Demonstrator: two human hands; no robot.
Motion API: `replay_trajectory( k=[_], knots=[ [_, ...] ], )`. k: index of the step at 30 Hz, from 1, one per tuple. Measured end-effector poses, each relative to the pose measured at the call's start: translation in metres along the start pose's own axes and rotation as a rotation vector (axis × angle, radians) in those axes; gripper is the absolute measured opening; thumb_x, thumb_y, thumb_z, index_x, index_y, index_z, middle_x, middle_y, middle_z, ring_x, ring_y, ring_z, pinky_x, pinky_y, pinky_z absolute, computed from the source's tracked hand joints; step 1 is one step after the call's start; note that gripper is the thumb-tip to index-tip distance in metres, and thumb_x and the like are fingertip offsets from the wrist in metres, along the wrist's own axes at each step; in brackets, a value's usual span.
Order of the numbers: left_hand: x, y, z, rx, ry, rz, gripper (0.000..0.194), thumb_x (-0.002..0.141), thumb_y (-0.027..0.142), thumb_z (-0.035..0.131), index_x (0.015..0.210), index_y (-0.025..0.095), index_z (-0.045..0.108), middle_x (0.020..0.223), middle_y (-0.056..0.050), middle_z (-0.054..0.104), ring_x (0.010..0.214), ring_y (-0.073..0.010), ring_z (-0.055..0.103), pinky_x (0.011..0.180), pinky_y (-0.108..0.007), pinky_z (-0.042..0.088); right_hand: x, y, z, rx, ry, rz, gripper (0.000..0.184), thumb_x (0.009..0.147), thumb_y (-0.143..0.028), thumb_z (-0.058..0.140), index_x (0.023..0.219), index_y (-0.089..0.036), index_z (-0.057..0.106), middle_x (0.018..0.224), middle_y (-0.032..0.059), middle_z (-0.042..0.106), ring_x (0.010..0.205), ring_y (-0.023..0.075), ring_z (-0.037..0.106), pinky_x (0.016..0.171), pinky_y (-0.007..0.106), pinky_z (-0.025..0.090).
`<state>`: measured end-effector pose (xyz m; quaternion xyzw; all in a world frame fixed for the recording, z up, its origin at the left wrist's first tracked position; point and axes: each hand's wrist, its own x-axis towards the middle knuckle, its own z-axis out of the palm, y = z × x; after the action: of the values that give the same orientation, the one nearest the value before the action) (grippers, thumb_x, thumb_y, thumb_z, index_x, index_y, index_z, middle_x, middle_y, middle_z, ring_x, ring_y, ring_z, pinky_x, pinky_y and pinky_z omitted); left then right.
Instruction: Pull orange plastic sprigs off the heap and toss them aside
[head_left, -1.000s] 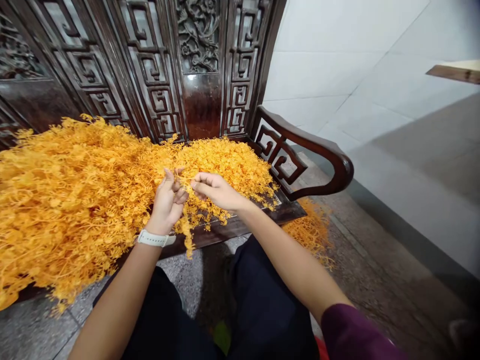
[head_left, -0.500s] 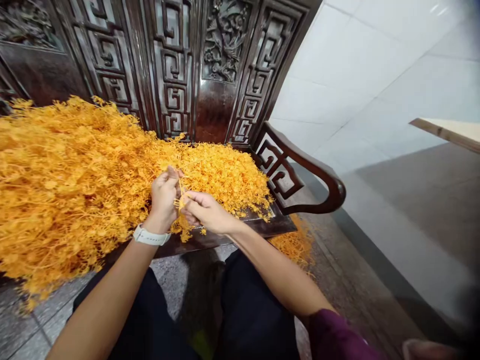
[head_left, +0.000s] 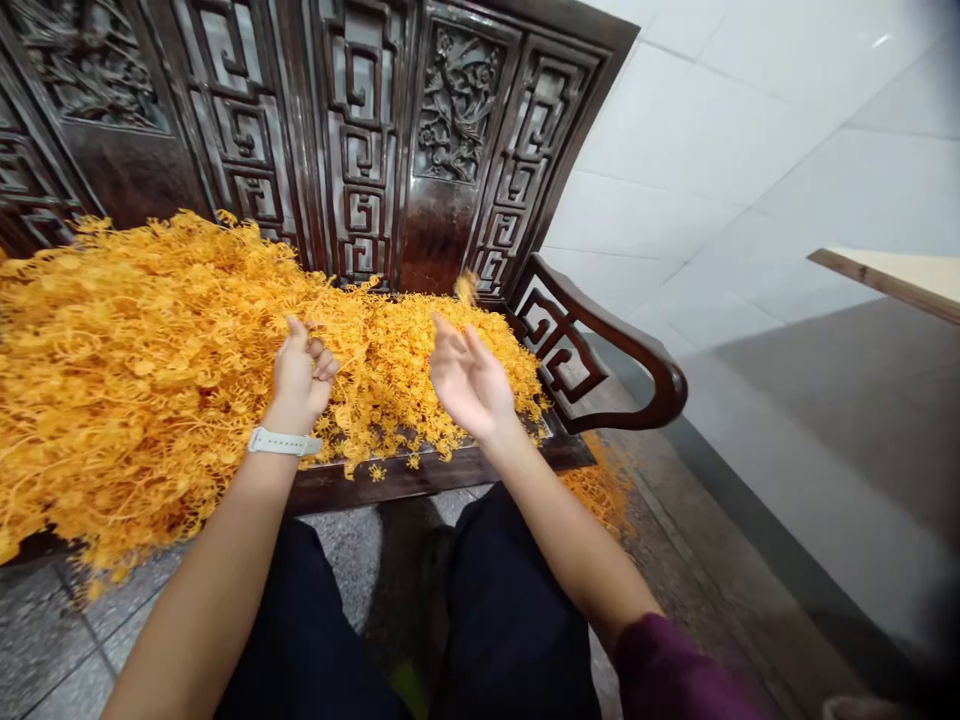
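left hand (head_left: 300, 378) and right hand (head_left: 471, 382) open and apart, fingers pointing away, nothing visible held, both just over a heap of orange dried sprigs (head_left: 172, 340) running lengthwise along a carved dark wood bench (head_left: 405, 475), cut off at left edge of view; small blurred sprig clump (head_left: 466, 287) just past right fingertips, its axis hard to make out

Orange clump (head_left: 466, 288) above right hand (head_left: 471, 382) blurred, shape unclear.
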<state>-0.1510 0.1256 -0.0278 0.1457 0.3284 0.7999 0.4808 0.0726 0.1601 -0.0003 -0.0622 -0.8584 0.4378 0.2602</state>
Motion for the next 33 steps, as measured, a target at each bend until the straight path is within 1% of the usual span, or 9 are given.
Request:
replay_trajectory(
  k=[3,5,8,11,16,18,23,28,33],
  knots=[
    [0.003,-0.002,-0.003,-0.001,-0.014,-0.053,0.045,0.098,0.053,0.068,0.077,0.020,0.045,0.053,0.010,0.031,0.037,-0.0051,0.021,0.037,-0.019,0.018,-0.005,0.013,0.002,0.471,0.460,0.319,0.036,0.101,-0.022,0.040,0.074,-0.018,0.063,0.058,-0.0031,0.057,0.047,0.0086,0.038,0.045,0.017,0.043],
    [0.000,-0.005,-0.002,0.018,-0.060,-0.074,0.046,0.098,0.052,0.068,0.076,0.020,0.043,0.054,0.010,0.030,0.037,-0.0048,0.021,0.037,-0.019,0.018,-0.009,0.009,0.017,0.720,0.579,0.472,0.019,0.095,-0.020,0.051,0.086,-0.017,0.068,0.064,-0.0030,0.057,0.049,0.0078,0.040,0.048,0.018,0.041],
    [-0.013,-0.014,0.007,0.051,-0.161,-0.106,0.046,0.097,0.051,0.069,0.075,0.019,0.045,0.055,0.010,0.030,0.038,-0.0039,0.021,0.037,-0.019,0.018,-0.013,-0.005,0.029,0.798,0.672,0.480,0.018,0.088,-0.023,0.068,0.105,-0.021,0.072,0.078,-0.0014,0.062,0.059,0.0089,0.047,0.053,0.021,0.041],
    [-0.031,-0.028,0.021,0.105,-0.249,-0.145,0.049,0.096,0.053,0.070,0.073,0.019,0.043,0.056,0.009,0.030,0.038,-0.0032,0.021,0.037,-0.018,0.018,-0.015,-0.011,0.019,0.502,0.831,0.330,0.027,0.086,-0.030,0.077,0.111,-0.025,0.070,0.092,-0.0003,0.063,0.071,0.0110,0.051,0.061,0.025,0.043],
    [-0.055,-0.047,0.037,0.208,-0.342,-0.224,0.048,0.095,0.053,0.072,0.074,0.019,0.044,0.058,0.009,0.034,0.040,-0.0033,0.027,0.038,-0.016,0.022,-0.020,0.005,0.001,0.394,0.646,0.371,0.042,0.083,-0.050,0.081,0.114,-0.024,0.069,0.113,0.0046,0.067,0.090,0.0158,0.058,0.073,0.030,0.049],
    [-0.060,-0.050,0.039,0.239,-0.356,-0.250,0.045,0.095,0.052,0.072,0.076,0.019,0.047,0.058,0.009,0.034,0.040,-0.0031,0.028,0.038,-0.015,0.024,-0.020,0.011,0.003,0.382,0.587,0.343,0.043,0.078,-0.052,0.085,0.108,-0.024,0.069,0.108,0.0036,0.069,0.092,0.0162,0.058,0.077,0.031,0.049],
    [-0.058,-0.051,0.039,0.225,-0.313,-0.238,0.040,0.096,0.051,0.072,0.080,0.018,0.057,0.057,0.009,0.034,0.038,-0.0022,0.027,0.037,-0.015,0.026,-0.018,0.010,0.016,0.454,0.613,0.279,0.043,0.076,-0.054,0.087,0.091,-0.021,0.064,0.078,-0.0031,0.061,0.071,0.0115,0.052,0.068,0.029,0.045],
    [-0.053,-0.049,0.037,0.164,-0.291,-0.247,0.038,0.098,0.053,0.067,0.090,0.016,0.067,0.055,0.009,0.033,0.037,-0.0025,0.024,0.036,-0.016,0.025,-0.018,0.001,0.022,0.497,0.612,0.274,0.042,0.078,-0.055,0.086,0.088,-0.021,0.063,0.076,-0.0032,0.059,0.071,0.0112,0.050,0.067,0.027,0.043],
    [-0.051,-0.041,0.038,0.089,-0.200,-0.269,0.035,0.101,0.047,0.065,0.083,0.017,0.063,0.060,0.005,0.042,0.038,-0.0037,0.027,0.036,-0.019,0.024,-0.018,-0.003,0.020,0.485,0.587,0.248,0.032,0.093,-0.050,0.072,0.085,-0.021,0.064,0.077,-0.0015,0.058,0.067,0.0111,0.047,0.064,0.026,0.041]
  ],
)
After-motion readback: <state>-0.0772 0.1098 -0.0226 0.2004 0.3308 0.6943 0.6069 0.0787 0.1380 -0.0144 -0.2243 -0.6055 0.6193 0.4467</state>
